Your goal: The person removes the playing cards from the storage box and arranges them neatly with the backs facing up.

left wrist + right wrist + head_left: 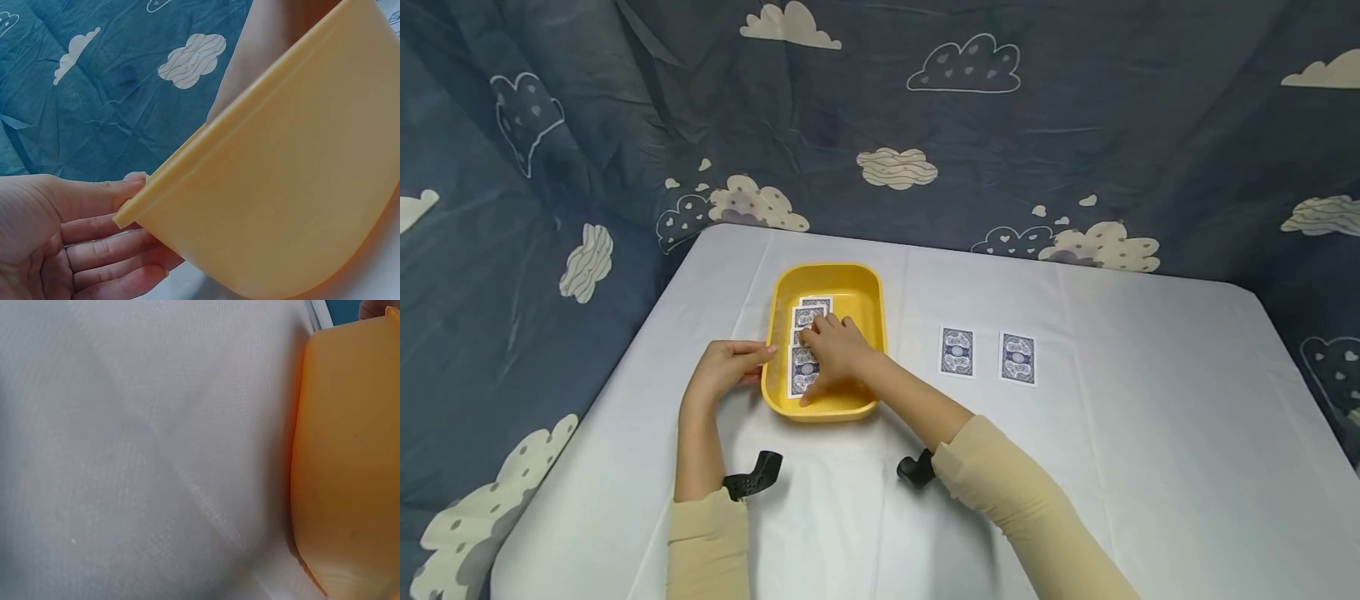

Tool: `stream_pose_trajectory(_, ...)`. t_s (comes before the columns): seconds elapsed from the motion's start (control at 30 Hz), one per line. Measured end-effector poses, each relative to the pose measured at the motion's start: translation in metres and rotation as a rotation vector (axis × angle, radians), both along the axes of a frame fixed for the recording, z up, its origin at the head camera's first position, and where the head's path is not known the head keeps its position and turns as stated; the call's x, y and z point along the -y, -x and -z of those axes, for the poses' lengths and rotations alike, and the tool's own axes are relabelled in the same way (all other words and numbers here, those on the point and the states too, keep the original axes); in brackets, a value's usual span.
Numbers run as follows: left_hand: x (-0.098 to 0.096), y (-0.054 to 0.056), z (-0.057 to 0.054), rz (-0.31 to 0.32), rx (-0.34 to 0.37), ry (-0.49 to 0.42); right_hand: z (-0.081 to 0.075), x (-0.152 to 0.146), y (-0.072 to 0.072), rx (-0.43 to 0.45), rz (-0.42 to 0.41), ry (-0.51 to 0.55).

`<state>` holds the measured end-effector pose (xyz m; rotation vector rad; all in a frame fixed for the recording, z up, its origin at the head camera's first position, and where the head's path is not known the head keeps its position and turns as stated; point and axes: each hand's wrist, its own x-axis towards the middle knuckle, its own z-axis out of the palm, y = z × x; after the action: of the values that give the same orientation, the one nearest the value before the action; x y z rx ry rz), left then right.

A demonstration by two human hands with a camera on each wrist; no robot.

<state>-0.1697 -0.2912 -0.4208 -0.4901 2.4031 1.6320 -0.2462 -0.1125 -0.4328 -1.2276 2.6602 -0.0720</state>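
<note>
A yellow tray [868, 333] with raised sides sits on the white table, left of the middle. My left hand [730, 367] pinches its left rim, and the left wrist view shows the thumb [94, 197] at the rim and the other fingers beneath. Inside, along the left side, several playing cards [810, 315] with blue patterned backs overlap in a column. Reaching over the right rim, my right hand [838, 354] holds the nearest playing card [801, 371] between thumb and finger at its two short ends. That hand partly covers the cards.
Two more playing cards lie back up on the table right of the tray, a left one [957, 352] and a right one [1018, 359]. A dark blue cloth [850, 108] with cloud prints hangs behind and left of the white table [1150, 417].
</note>
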Motion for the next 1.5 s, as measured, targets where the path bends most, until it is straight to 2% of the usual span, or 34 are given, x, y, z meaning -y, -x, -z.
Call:
stream_pose_trajectory(0.23,-0.008,0.003,0.0,0.018,0.001,0.013,-0.001,-0.009,-0.002,0.055,0.043,0.037)
stream_pose_trajectory(0.33,-0.011,0.004,0.0,0.027,0.001,0.012,-0.004,-0.015,0.0,0.06,0.054,0.085)
stream_pose_trajectory(0.5,-0.013,0.006,0.0,0.041,-0.006,0.016,-0.017,-0.03,0.008,0.033,0.095,0.175)
stream_pose_trajectory(0.67,-0.015,0.008,0.0,0.037,-0.002,0.027,-0.034,-0.059,0.02,0.025,0.157,0.23)
stream_pose_trajectory(0.83,-0.017,0.009,0.0,0.043,0.0,0.012,-0.052,-0.105,0.029,-0.002,0.247,0.263)
stream_pose_trajectory(1.03,-0.013,0.003,-0.002,0.024,0.022,0.041,-0.064,-0.172,0.033,-0.06,0.375,0.177)
stream_pose_trajectory(1.3,-0.006,-0.003,-0.003,0.015,0.01,0.012,-0.055,-0.28,0.037,-0.035,0.519,0.128)
stream_pose_trajectory(1.5,-0.005,-0.006,-0.003,0.005,0.034,0.05,-0.039,-0.338,0.034,0.016,0.568,0.078)
